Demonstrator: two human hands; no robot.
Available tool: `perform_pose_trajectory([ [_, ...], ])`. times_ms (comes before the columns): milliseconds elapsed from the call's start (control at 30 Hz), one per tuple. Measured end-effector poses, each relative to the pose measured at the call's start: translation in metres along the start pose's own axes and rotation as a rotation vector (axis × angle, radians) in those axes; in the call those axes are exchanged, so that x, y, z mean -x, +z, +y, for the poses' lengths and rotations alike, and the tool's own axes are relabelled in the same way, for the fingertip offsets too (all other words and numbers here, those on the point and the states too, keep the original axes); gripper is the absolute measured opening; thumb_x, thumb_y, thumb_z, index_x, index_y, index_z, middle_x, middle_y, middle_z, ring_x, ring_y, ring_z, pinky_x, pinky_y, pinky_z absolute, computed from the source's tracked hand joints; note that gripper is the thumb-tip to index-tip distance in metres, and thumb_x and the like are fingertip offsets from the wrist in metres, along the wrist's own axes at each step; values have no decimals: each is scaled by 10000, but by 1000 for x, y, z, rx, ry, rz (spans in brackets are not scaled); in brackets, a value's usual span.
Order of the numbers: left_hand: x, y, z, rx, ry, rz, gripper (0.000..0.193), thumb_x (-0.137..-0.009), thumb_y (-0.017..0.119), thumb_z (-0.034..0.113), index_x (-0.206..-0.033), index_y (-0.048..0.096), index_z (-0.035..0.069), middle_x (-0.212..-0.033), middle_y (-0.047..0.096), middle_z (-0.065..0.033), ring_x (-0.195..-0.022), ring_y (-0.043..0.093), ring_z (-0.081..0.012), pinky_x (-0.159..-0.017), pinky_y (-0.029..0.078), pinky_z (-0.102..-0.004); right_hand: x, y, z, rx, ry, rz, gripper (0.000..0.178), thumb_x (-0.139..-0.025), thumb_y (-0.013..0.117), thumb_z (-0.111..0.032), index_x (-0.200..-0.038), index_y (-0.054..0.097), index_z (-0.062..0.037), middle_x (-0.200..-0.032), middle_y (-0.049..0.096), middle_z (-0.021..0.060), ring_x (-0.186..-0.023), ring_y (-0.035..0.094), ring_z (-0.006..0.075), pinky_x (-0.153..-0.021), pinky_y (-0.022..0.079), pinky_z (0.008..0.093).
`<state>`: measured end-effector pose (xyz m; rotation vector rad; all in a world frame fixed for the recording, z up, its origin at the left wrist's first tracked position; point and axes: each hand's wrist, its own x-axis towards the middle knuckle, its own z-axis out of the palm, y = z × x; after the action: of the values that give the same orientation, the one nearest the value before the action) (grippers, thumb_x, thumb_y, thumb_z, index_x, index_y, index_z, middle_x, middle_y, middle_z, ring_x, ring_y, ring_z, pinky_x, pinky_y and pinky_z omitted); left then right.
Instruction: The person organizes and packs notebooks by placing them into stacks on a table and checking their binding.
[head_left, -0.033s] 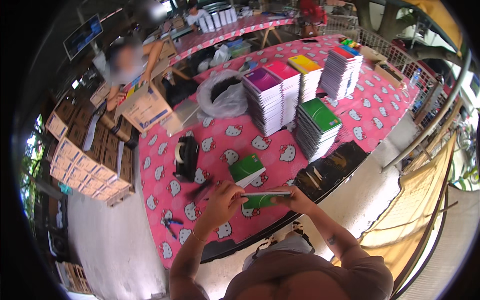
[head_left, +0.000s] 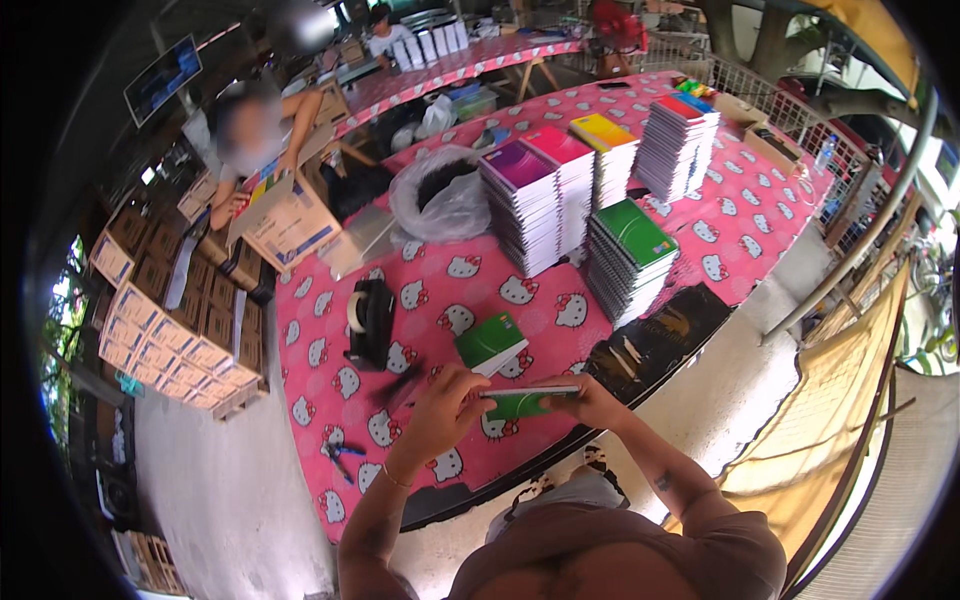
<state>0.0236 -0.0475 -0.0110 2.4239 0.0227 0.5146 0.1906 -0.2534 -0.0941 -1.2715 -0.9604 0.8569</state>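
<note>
A green-covered notebook [head_left: 522, 403] is held up near the table's front edge, its white page edges facing up. My right hand [head_left: 592, 402] grips its right end, fingers closed round it. At the other end, my left hand [head_left: 450, 405] has bent fingers and a thumb pinching the notebook's left edge. Just beyond lies another green notebook [head_left: 490, 340], flat on the pink patterned tablecloth [head_left: 400, 330]. Farther right stands a stack of spiral-bound green notebooks [head_left: 635, 258]. Blue-handled pliers [head_left: 343, 456] rest to the left of my left forearm.
A black tape dispenser [head_left: 370, 322] stands left. Tall stacks of purple [head_left: 520, 205], pink and yellow notebooks rise behind, near a plastic bag [head_left: 440, 195]. A black sheet [head_left: 665, 330] covers the right front edge. A co-worker [head_left: 255, 135] handles an open carton [head_left: 290, 215] beside piled boxes [head_left: 180, 330].
</note>
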Motion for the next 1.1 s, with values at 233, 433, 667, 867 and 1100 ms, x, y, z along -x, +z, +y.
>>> perform_pose_trajectory([
  [233,-15,12,6,-312,-86,-92,404,-952,614,331,-1236,588,46,-1226,603,-153,-1002,635,-306,-864,466,-490,9,4,-23,115,-58,102,322,-935,616,-6,-1255,645,-36,-1055,730,79,-954,649,103,-865,522,297],
  [433,11,64,9,-761,92,239,604,-970,534,389,-1373,459,-55,-1373,511,-207,-1280,479,-361,-1132,182,-629,10,25,-20,141,-103,281,341,-935,610,-1,-1273,634,-29,-1044,732,84,-942,627,81,-858,532,285],
  [667,-17,3,-16,-310,11,-188,333,-948,592,333,-1178,579,93,-1322,555,-134,-1325,475,-279,-1159,133,-621,8,27,-32,79,-113,200,353,-938,602,9,-1289,622,-21,-1075,723,79,-938,607,69,-840,536,278],
  [867,-10,29,10,-833,154,130,638,-960,451,543,-1287,549,3,-1400,509,-195,-1356,438,-334,-1115,135,-689,9,34,-32,74,-73,290,351,-941,605,0,-1292,618,-14,-1088,717,62,-920,602,74,-825,522,277],
  [1100,-12,37,13,-837,17,201,844,-950,366,640,-1391,446,-75,-1465,421,-278,-1389,368,-431,-1086,135,-714,3,53,-23,-59,-46,306,319,-961,637,-79,-1272,632,-6,-1062,694,18,-948,595,70,-841,505,262],
])
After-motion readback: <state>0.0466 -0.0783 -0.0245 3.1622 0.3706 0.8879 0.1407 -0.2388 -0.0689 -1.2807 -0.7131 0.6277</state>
